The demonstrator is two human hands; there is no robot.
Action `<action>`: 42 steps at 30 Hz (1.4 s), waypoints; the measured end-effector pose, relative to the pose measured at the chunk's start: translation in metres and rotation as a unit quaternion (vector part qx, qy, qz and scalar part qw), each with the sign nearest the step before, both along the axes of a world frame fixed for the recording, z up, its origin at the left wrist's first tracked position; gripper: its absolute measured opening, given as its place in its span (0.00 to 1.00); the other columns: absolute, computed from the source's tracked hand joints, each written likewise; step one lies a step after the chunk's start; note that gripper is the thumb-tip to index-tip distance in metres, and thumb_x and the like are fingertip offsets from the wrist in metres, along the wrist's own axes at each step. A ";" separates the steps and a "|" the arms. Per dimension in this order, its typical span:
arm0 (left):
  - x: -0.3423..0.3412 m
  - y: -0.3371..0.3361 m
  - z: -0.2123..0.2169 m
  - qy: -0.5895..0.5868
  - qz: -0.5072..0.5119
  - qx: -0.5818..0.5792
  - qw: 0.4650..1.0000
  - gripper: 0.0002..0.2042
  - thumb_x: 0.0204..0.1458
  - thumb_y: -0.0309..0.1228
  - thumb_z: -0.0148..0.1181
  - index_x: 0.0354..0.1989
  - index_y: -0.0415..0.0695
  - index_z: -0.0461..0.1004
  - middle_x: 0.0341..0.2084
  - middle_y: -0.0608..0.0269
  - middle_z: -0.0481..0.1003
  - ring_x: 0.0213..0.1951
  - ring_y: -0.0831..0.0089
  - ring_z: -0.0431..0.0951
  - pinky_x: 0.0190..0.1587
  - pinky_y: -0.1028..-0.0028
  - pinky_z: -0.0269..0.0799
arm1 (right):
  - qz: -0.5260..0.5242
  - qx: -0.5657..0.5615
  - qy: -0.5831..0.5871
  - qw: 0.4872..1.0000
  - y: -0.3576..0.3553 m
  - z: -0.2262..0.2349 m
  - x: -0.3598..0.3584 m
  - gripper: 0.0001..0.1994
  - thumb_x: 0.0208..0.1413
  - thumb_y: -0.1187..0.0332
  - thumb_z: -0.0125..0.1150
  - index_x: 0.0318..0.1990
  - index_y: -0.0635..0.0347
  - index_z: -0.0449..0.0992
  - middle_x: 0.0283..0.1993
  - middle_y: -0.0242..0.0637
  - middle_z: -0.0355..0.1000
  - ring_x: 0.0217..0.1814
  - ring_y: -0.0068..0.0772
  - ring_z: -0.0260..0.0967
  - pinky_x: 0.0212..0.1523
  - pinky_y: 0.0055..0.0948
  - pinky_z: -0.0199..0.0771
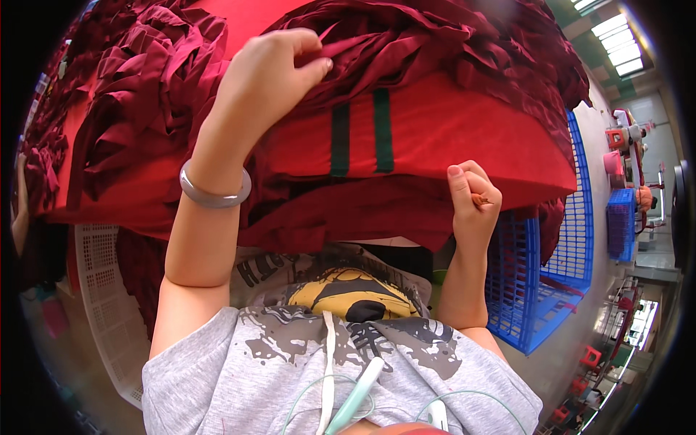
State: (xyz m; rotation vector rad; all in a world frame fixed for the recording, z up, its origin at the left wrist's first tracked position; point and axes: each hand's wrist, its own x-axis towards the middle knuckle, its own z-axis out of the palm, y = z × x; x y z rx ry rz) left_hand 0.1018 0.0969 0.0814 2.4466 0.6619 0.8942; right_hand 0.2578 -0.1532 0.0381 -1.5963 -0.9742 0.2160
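My left hand [279, 69], with a grey bangle [215, 187] on its forearm, reaches over the red-covered table to a heap of dark red fabric strips [406, 43]. Thumb and forefinger are apart, beside the tip of one strip; I see nothing gripped between them. Nearer the table's front edge, at the right, my right hand [475, 199] is closed in a fist with the thumb on top. A small brownish bit shows among its fingers, too little to name. Between the hands, two dark green stripes [383, 130] run across the red cover [442, 130].
More strips [152, 80] lie heaped at the left. Dark red cloth [348, 210] hangs over the front edge towards my lap. A blue plastic basket [533, 290] stands at my right, a white one [109, 290] at my left. Another person's arm [20, 203] shows far left.
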 end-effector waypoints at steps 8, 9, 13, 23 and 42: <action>-0.022 0.013 0.018 -0.330 -0.113 -0.367 0.862 0.10 0.58 0.29 0.62 0.44 0.38 0.78 0.29 0.74 0.76 0.33 0.89 0.72 0.37 0.86 0.65 | 0.222 -0.048 0.287 0.930 0.009 0.006 -0.013 0.12 0.66 0.67 0.54 0.35 0.67 0.77 0.27 0.28 0.68 0.27 0.15 0.59 0.28 0.18 0.58; -0.022 0.012 0.015 -0.262 -0.087 -0.308 0.910 0.10 0.58 0.30 0.61 0.44 0.38 0.78 0.30 0.74 0.77 0.32 0.88 0.73 0.37 0.85 0.66 | 0.236 -0.062 0.329 0.912 0.014 0.007 -0.019 0.11 0.66 0.67 0.55 0.38 0.67 0.79 0.29 0.28 0.70 0.27 0.15 0.60 0.29 0.18 0.60; -0.014 0.017 0.009 -0.073 0.130 -0.042 0.988 0.11 0.59 0.36 0.59 0.41 0.41 0.80 0.30 0.67 0.81 0.30 0.81 0.77 0.36 0.79 0.69 | 0.277 -0.107 0.216 0.930 0.030 0.004 -0.033 0.12 0.65 0.68 0.55 0.47 0.66 0.78 0.31 0.29 0.71 0.30 0.15 0.63 0.30 0.16 0.63; -0.008 0.018 0.018 -0.073 0.270 0.346 0.896 0.15 0.53 0.38 0.63 0.46 0.45 0.76 0.42 0.57 0.77 0.47 0.59 0.76 0.54 0.61 0.66 | 0.231 -0.127 0.189 0.946 0.007 -0.016 -0.023 0.10 0.64 0.68 0.57 0.46 0.64 0.80 0.31 0.29 0.73 0.27 0.13 0.60 0.28 0.15 0.60; 0.048 0.078 -0.035 0.107 0.235 0.083 0.962 0.22 0.47 0.32 0.66 0.52 0.40 0.73 0.45 0.48 0.76 0.47 0.55 0.78 0.48 0.62 0.75 | 0.166 -0.120 0.240 0.949 -0.013 -0.015 -0.005 0.09 0.63 0.70 0.58 0.44 0.66 0.79 0.29 0.26 0.72 0.26 0.08 0.59 0.24 0.12 0.54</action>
